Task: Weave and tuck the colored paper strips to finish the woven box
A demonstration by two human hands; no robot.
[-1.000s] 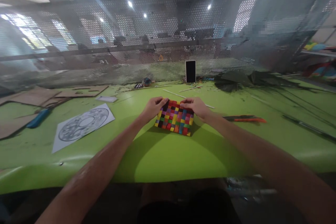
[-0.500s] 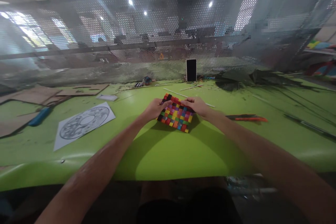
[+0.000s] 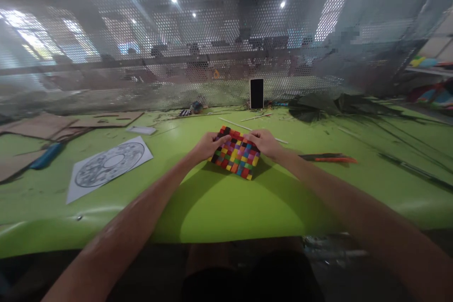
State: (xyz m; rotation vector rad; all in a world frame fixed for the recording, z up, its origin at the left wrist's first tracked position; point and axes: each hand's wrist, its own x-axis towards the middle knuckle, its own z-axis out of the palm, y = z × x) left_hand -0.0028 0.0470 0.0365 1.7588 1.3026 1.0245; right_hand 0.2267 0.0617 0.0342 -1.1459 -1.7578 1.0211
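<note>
A woven mat [image 3: 234,155] of many-coloured squares is held tilted above the green table covering [image 3: 233,217]. My left hand [image 3: 208,145] grips its left upper edge, thumb on top. At the upper right edge, my right hand [image 3: 264,143] pinches it the same way. The fingers beneath the mat are hidden. Just behind the mat lie thin pale sticks [image 3: 234,124]. An orange and dark long tool [image 3: 329,157], its kind unclear, rests beyond my right forearm.
A paper with a printed ring pattern [image 3: 113,163] lies left, near cardboard pieces [image 3: 46,127] and a blue object [image 3: 47,155]. A dark-faced tablet-like panel [image 3: 256,94] stands at the back against perforated mesh [image 3: 159,71]. Dark leaves [image 3: 314,107] lie at the back right.
The view has shifted slightly, so most things sit a little further left. Both hands keep their hold on the mat, with hardly any other change.
</note>
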